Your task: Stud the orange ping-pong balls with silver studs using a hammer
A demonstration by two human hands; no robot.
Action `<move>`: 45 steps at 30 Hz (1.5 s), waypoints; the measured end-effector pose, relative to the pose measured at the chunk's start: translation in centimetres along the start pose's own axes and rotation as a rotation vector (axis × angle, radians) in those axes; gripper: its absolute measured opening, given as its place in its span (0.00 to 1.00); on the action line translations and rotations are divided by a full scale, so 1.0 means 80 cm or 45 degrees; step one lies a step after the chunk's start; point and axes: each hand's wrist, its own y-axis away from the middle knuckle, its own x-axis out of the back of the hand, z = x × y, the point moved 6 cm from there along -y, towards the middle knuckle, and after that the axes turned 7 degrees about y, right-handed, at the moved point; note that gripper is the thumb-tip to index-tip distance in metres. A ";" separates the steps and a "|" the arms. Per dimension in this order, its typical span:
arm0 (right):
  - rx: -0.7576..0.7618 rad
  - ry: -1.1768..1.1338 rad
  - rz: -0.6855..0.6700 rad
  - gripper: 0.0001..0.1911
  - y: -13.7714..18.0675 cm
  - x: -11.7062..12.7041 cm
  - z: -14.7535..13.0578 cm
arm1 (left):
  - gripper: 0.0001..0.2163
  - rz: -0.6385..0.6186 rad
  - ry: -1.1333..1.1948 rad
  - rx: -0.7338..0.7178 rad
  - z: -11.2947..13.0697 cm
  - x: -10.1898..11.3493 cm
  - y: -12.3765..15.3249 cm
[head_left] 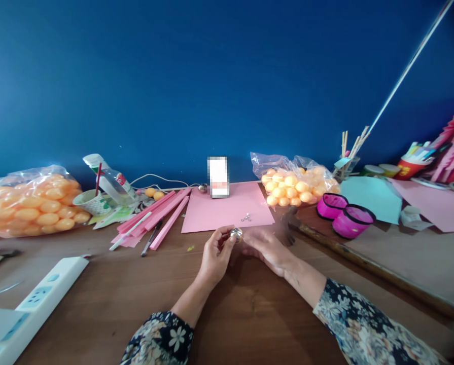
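My left hand (216,253) pinches a small shiny silver ball (236,234) between thumb and fingers, just above the table by the near edge of a pink sheet of paper (227,210). To its right, my right hand (267,248) reaches toward the ball. Motion smears its fingers, so I cannot make out whether they touch the ball or hold anything. Several tiny silver pieces (246,217) lie on the paper beyond my hands. Another silver ball (202,188) rests at the paper's far left, beside an upright phone (218,177) with a blurred screen.
Bags of orange balls (40,208) (287,187) flank the paper. Pink strips (162,215) and a pen (151,238) lie left of it. A hammer (348,251) stretches along the right, near magenta bands (353,221). A white power strip (40,299) occupies the front left.
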 end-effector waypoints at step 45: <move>0.076 -0.025 0.033 0.12 -0.004 0.002 0.000 | 0.14 0.015 0.136 0.111 -0.019 -0.003 0.001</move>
